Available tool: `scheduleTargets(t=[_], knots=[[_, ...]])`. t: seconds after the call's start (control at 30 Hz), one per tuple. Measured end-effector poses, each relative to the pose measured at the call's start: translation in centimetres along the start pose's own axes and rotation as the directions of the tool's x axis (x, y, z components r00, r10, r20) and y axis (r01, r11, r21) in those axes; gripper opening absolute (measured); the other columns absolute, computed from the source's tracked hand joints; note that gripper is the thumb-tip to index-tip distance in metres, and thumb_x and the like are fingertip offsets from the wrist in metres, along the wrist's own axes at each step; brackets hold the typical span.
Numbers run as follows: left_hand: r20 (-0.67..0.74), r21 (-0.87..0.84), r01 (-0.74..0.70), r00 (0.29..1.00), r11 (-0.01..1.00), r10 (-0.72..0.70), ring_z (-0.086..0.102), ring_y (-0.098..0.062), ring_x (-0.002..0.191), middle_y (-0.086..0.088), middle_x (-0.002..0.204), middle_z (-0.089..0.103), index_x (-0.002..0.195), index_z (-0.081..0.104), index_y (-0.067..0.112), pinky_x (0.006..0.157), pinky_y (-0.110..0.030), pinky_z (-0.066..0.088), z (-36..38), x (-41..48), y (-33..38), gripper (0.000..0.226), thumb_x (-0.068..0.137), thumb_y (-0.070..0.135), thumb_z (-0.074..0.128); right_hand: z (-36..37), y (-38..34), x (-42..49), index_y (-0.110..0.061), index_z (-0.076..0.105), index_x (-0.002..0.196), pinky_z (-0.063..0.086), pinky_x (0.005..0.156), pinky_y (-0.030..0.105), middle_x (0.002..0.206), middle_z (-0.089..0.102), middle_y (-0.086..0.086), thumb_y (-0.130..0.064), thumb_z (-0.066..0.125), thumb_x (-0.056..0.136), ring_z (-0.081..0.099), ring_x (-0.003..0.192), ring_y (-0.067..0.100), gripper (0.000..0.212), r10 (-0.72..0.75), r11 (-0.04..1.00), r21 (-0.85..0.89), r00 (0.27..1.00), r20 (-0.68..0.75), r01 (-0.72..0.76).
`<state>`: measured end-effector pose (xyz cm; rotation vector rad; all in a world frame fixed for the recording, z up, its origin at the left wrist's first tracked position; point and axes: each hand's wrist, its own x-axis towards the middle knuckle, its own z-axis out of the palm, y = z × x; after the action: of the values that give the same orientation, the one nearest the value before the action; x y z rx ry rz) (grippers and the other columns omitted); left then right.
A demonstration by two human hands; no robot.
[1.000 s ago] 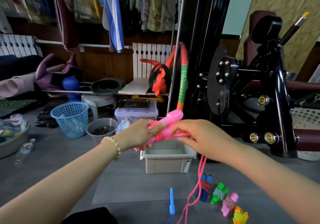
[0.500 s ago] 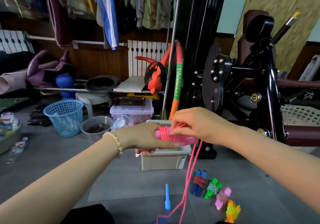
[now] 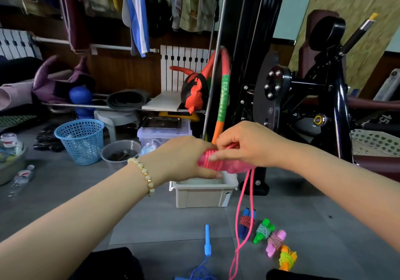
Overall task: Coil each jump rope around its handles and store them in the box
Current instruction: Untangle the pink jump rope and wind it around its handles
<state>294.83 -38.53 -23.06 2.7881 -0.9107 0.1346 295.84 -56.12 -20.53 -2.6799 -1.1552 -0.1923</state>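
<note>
Pink handles sit in the left hand, fingers curled beneath, above the beige box in view. Right hand pinches the pink cord against the wound turns; slack hangs to the floor. Four coiled ropes lie farther right.

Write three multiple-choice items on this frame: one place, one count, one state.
1. Relative to the beige plastic box, where do the coiled jump-rope bundles lie? A inside it; B behind it; C on the grey tiled floor, right of it.
2. How many coiled bundles are there? A four; B two; C six.
3. The pink cord on the pink plastic handles is: A fully wound; B partly wound, rest hanging; C not started.
Key: 1C, they sit in a row on the tiles. 2A, four separate bundles show. 3B, the left hand grips the handles, the right hand pinches the cord, a loop dangles.
</note>
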Motion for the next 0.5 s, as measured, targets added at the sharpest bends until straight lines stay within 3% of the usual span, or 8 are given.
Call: scheduleTargets(t=[0.07,0.13,0.2,0.27,0.37,0.43,0.5], knots=[[0.008,0.004,-0.019,1.000,1.000,0.019,0.046,-0.009,0.069,0.012,0.070,0.051,0.070,0.043,0.034,0.063,-0.028,0.035,0.1,-0.2,0.1,0.034,0.079,0.061,0.062,-0.1,0.0,0.2,-0.011,0.046,0.051,0.028,0.051,0.024,0.049,0.035,0.001,-0.053,0.060,0.076,0.033,0.050,0.011,0.051,0.021,0.972,0.231,0.998,0.055,-0.033],[0.009,-0.012,-0.051,0.999,0.999,0.051,0.046,-0.008,0.062,0.009,0.062,0.050,0.062,0.038,0.033,0.058,-0.027,0.034,0.4,-0.3,0.3,0.042,0.077,0.064,0.062,0.1,0.2,0.2,-0.011,0.047,0.049,0.026,0.049,0.019,0.045,0.033,-0.006,-0.047,0.065,0.073,0.031,0.048,0.008,0.048,0.045,0.902,0.417,0.983,0.177,-0.117],[0.011,-0.064,-0.078,0.997,0.995,0.079,0.048,-0.007,0.056,0.006,0.057,0.054,0.060,0.044,0.029,0.055,-0.023,0.035,0.7,-0.4,0.6,0.043,0.076,0.065,0.060,0.6,0.5,0.2,-0.009,0.052,0.052,0.029,0.049,0.018,0.046,0.039,-0.009,-0.048,0.066,0.071,0.034,0.048,0.006,0.046,0.075,0.829,0.513,0.954,0.291,-0.222],[0.063,-0.191,-0.058,0.995,0.980,0.072,0.052,-0.004,0.049,0.003,0.056,0.061,0.067,0.057,0.019,0.051,-0.017,0.038,1.3,-0.6,0.5,0.044,0.080,0.061,0.061,1.5,0.8,0.1,-0.012,0.055,0.056,0.033,0.053,0.020,0.051,0.045,-0.009,-0.049,0.065,0.071,0.040,0.052,0.005,0.042,0.094,0.811,0.528,0.946,0.310,-0.253],[0.153,-0.466,0.059,0.988,0.883,0.015,0.054,-0.015,0.042,-0.004,0.059,0.065,0.078,0.063,0.007,0.043,-0.016,0.040,2.5,-0.8,0.0,0.046,0.086,0.052,0.059,2.6,0.9,0.1,-0.017,0.064,0.086,0.044,0.073,0.020,0.081,0.061,-0.012,-0.052,0.063,0.075,0.056,0.074,0.002,0.037,0.191,0.854,0.459,0.968,0.164,-0.246],[0.170,-0.549,0.137,0.984,0.825,-0.050,0.051,-0.014,0.037,-0.003,0.051,0.063,0.071,0.061,0.007,0.041,-0.020,0.042,2.9,-1.0,-0.1,0.052,0.089,0.054,0.051,3.0,0.9,-0.2,-0.026,0.056,0.110,0.047,0.087,0.022,0.104,0.061,-0.011,-0.059,0.060,0.070,0.059,0.095,0.003,0.053,0.275,0.829,0.495,0.960,0.043,-0.260],[0.159,-0.624,0.209,0.977,0.753,-0.140,0.045,-0.006,0.031,0.005,0.038,0.055,0.065,0.056,0.012,0.039,-0.020,0.041,2.8,-1.1,0.0,0.050,0.094,0.050,0.042,3.4,1.0,-0.5,-0.028,0.044,0.126,0.049,0.088,0.022,0.115,0.057,-0.010,-0.056,0.062,0.068,0.057,0.105,0.004,0.068,0.347,0.792,0.562,0.934,-0.091,-0.239]])
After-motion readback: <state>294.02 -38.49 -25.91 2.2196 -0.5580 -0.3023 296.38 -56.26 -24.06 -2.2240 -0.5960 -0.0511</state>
